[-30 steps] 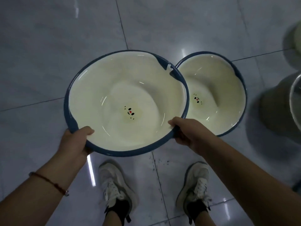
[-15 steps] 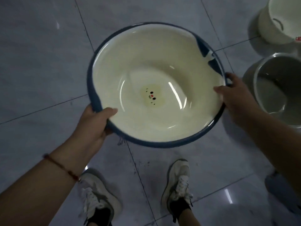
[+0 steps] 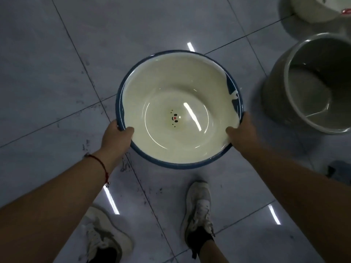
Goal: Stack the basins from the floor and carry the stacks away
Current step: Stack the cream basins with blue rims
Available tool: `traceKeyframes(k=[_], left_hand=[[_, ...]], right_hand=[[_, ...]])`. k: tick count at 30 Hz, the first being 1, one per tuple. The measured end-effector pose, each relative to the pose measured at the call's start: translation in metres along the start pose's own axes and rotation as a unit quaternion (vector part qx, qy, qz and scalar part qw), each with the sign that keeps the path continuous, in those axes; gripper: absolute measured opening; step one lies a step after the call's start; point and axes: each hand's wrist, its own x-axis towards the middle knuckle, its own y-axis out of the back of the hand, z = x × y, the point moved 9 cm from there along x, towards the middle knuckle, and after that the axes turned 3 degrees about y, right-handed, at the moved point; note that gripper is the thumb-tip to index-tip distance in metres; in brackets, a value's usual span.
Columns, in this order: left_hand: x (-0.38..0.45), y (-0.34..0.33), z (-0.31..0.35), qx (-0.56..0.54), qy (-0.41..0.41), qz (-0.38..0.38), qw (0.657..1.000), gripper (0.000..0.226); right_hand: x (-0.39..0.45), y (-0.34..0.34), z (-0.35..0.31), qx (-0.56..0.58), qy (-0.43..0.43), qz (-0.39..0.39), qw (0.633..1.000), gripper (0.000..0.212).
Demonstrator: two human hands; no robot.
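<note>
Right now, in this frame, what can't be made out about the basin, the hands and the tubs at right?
Head view only:
- Cream basin: whether another is nested beneath; its own wall hides that.
- Left hand and right hand: fingers hidden under the rim; only thumbs show.
- Grey tub: right side cut off by the frame edge, motion-blurred.
- White tub: mostly cut off at the top corner.

You have one cream basin [image 3: 179,109] with a blue rim, gripped by two hands, left hand [image 3: 115,136] and right hand [image 3: 242,133]. Count two buckets: one grey bucket [image 3: 311,84], one white bucket [image 3: 321,8]. Two shoes [image 3: 198,207] show below.
</note>
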Motion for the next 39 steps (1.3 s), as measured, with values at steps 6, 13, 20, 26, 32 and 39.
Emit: traceKeyframes(k=[6, 13, 20, 26, 32, 39], left_hand=[[-0.001, -0.011, -0.036, 0.184, -0.007, -0.005, 0.983, 0.038], [0.001, -0.029, -0.050, 0.232, -0.039, 0.017, 0.972, 0.084], [0.004, -0.014, -0.018, 0.481, -0.073, -0.064, 0.871, 0.096], [-0.085, 0.000, 0.115, 0.574, -0.227, -0.047, 0.785, 0.089], [-0.301, 0.063, 0.307, 0.584, -0.428, -0.031, 0.689, 0.084], [-0.574, 0.149, 0.441, 0.521, -0.566, -0.068, 0.635, 0.083]], right_hand=[[-0.020, -0.033, 0.056, -0.109, -0.093, -0.094, 0.985, 0.084], [-0.010, -0.057, 0.109, -0.161, -0.162, -0.105, 0.968, 0.099], [-0.015, -0.014, 0.065, -0.216, -0.048, -0.168, 0.961, 0.092], [-0.077, 0.090, -0.037, -0.291, 0.028, -0.090, 0.952, 0.084], [-0.242, 0.269, -0.188, -0.258, 0.024, 0.008, 0.966, 0.072], [-0.486, 0.413, -0.286, -0.149, 0.034, 0.149, 0.977, 0.064]])
